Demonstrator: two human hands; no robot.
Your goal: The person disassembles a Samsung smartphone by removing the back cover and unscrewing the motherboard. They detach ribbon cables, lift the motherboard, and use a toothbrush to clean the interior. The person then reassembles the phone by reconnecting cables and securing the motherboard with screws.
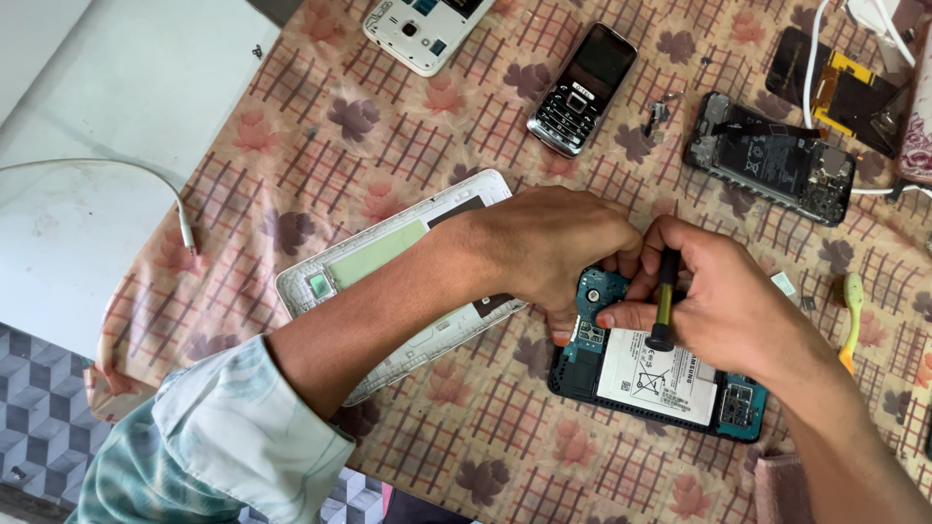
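Two hands on opened phone point(660, 374): left hand point(553, 247) clamps its top edge, right hand point(714, 301) pinches screwdriver point(665, 301) upright. Board looks fragile; hold by frame edges, off battery.

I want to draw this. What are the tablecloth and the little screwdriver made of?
The tablecloth looks like soft woven fabric: matte, flower-and-check print, draping over the edge. The screwdriver in the right hand looks like plastic, a black handle with a yellowish band and slight shine. Its tip is hidden, so metal is only a guess.
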